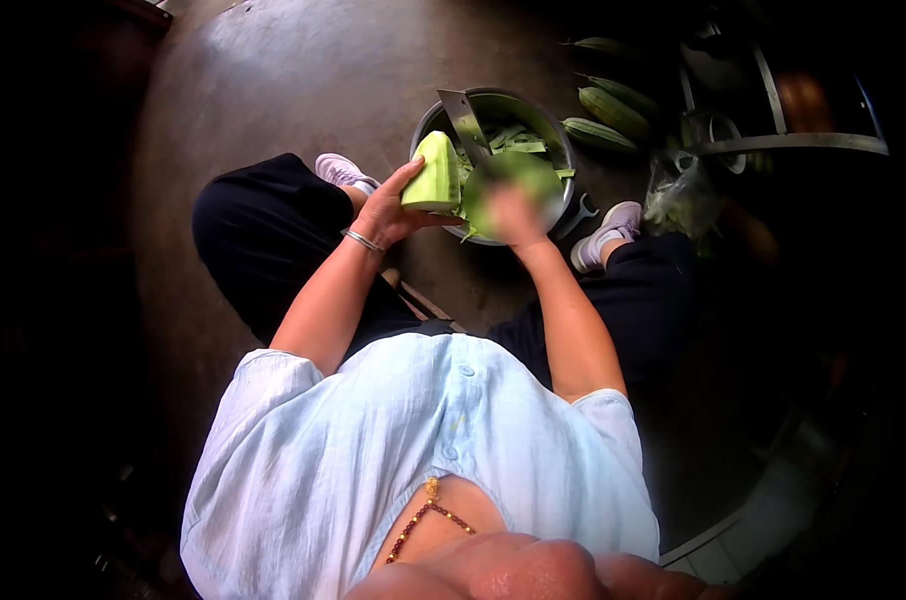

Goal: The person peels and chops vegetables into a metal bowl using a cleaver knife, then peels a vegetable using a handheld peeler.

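A cut piece of pale green gourd (434,174) is in my left hand (395,207), its flat cut face toward me, at the left rim of a metal basin (565,150). My right hand (518,217) is over the basin's near right part, blurred, its fingers closed around what looks like the handle of a knife. The broad blade (463,122) points up and away to the left, over the basin. Green peelings and strips (514,138) lie inside the basin. The handle itself is hidden by the blur.
Several whole ridged gourds (613,110) lie on the floor (273,90) at the upper right. A clear plastic bag (681,190) of greens sits beside my right shoe (607,236). A metal-framed rack (793,143) stands at the far right. My left shoe (345,169) is left of the basin.
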{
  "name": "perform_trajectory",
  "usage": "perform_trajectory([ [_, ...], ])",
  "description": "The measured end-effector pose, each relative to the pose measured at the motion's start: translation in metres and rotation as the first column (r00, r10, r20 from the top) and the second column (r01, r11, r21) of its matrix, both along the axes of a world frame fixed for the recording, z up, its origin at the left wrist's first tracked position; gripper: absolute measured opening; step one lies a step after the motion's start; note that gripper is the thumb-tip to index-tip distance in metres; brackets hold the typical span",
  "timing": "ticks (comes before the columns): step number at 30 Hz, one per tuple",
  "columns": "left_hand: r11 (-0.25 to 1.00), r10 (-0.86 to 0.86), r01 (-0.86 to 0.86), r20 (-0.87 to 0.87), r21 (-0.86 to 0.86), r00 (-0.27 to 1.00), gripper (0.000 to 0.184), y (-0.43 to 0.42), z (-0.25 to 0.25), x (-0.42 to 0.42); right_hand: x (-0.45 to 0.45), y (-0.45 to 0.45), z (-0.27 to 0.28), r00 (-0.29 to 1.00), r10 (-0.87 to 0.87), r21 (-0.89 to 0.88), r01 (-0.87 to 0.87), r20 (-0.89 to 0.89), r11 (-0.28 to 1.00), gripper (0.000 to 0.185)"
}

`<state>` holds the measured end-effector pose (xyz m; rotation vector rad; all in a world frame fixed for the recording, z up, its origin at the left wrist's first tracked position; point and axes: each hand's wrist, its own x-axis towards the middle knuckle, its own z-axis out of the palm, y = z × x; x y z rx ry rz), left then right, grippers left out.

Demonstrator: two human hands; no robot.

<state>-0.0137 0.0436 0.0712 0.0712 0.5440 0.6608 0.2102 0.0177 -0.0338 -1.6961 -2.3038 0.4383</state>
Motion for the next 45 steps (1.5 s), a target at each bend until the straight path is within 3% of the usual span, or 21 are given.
perform_trajectory([
  [1, 0.999, 0.038, -0.039, -0.031, -0.015, 0.999, 0.052, 0.002, -0.006, 0.001, -0.007, -0.007, 0.039, 0.977, -0.077, 0.103, 0.099, -0.196, 0.99, 0.025],
  [3, 0.987, 0.153, -0.157, -0.106, -0.036, 0.983, 0.049, 0.004, -0.008, 0.004, -0.023, -0.007, 0.119, 0.988, 0.067, 0.366, -0.012, -0.138, 0.93, 0.02],
  [4, 0.979, 0.187, -0.189, -0.03, -0.078, 0.982, 0.049, 0.007, -0.025, 0.002, -0.026, -0.007, 0.137, 0.987, 0.132, 0.488, -0.069, -0.096, 0.87, 0.018],
  [6, 0.957, 0.258, -0.237, 0.116, -0.166, 0.959, 0.05, 0.016, -0.074, -0.011, -0.028, -0.01, 0.129, 0.989, 0.139, 0.589, -0.086, -0.046, 0.803, 0.017],
  [7, 0.997, 0.032, -0.029, 0.038, -0.078, 0.999, 0.057, 0.019, -0.064, -0.02, -0.03, -0.011, 0.13, 0.99, 0.139, 0.638, -0.093, -0.022, 0.765, 0.016],
  [8, 0.957, -0.284, 0.289, 0.167, -0.009, 0.944, 0.067, 0.039, -0.081, -0.029, -0.03, -0.011, 0.132, 0.987, 0.158, 0.648, -0.104, -0.026, 0.755, 0.017],
  [10, 0.986, -0.121, 0.111, -0.074, -0.126, 0.99, 0.07, 0.026, -0.066, -0.023, -0.034, -0.013, 0.151, 0.98, 0.194, 0.667, -0.123, -0.033, 0.735, 0.02],
  [16, 0.986, -0.135, 0.141, 0.063, -0.093, 0.989, 0.071, 0.024, -0.061, -0.016, -0.042, -0.024, 0.167, 0.993, 0.1, 0.556, -0.115, 0.056, 0.823, 0.01],
  [20, 0.991, -0.099, 0.103, 0.047, -0.087, 0.994, 0.071, 0.018, -0.053, -0.013, -0.036, -0.025, 0.145, 0.977, 0.171, 0.531, -0.08, -0.125, 0.844, 0.008],
  [25, 0.97, -0.153, 0.179, 0.161, -0.163, 0.975, 0.066, 0.019, -0.044, -0.011, -0.036, -0.027, 0.145, 0.977, 0.163, 0.456, -0.084, -0.137, 0.886, 0.011],
  [28, 0.984, -0.099, 0.121, 0.16, -0.131, 0.982, 0.058, 0.02, -0.051, -0.018, -0.032, -0.027, 0.143, 0.973, 0.169, 0.395, -0.095, -0.157, 0.914, 0.014],
  [31, 0.997, 0.035, -0.045, -0.152, -0.065, 0.988, 0.047, 0.018, -0.064, -0.017, -0.021, -0.025, 0.103, 0.997, 0.057, 0.363, -0.032, -0.059, 0.931, 0.022],
  [32, 0.988, 0.106, -0.113, -0.07, -0.108, 0.992, 0.039, 0.012, -0.037, -0.005, -0.017, -0.024, 0.09, 0.999, 0.017, 0.355, -0.004, -0.033, 0.935, 0.024],
  [34, 0.973, 0.207, -0.211, -0.054, -0.095, 0.977, 0.04, 0.003, -0.027, 0.006, -0.012, -0.021, 0.074, 0.998, -0.035, 0.318, 0.048, -0.047, 0.947, 0.024],
  [35, 0.974, 0.194, -0.21, -0.159, -0.09, 0.968, 0.043, -0.003, -0.017, 0.006, -0.009, -0.021, 0.065, 0.997, -0.061, 0.291, 0.073, -0.051, 0.954, 0.024],
  [38, 0.99, 0.112, -0.125, -0.181, -0.064, 0.977, 0.046, 0.0, -0.018, 0.004, -0.005, -0.019, 0.056, 0.996, -0.067, 0.276, 0.081, -0.061, 0.958, 0.025],
  [39, 0.979, 0.169, -0.189, -0.212, -0.078, 0.963, 0.047, -0.001, -0.016, 0.006, -0.007, -0.018, 0.064, 0.997, -0.045, 0.308, 0.06, -0.056, 0.95, 0.025],
  [42, 0.995, 0.07, -0.062, 0.113, -0.075, 0.991, 0.049, 0.014, -0.036, -0.008, -0.023, -0.022, 0.098, 0.998, 0.027, 0.424, -0.001, -0.056, 0.906, 0.027],
  [43, 0.996, 0.087, -0.087, -0.006, -0.022, 0.996, 0.05, 0.015, -0.038, -0.009, -0.026, -0.024, 0.1, 0.997, 0.046, 0.452, -0.011, -0.067, 0.892, 0.027],
  [45, 0.999, 0.03, -0.027, 0.124, -0.025, 0.992, 0.049, 0.016, -0.038, -0.009, -0.031, -0.026, 0.102, 0.995, 0.069, 0.483, -0.024, -0.077, 0.876, 0.028],
])
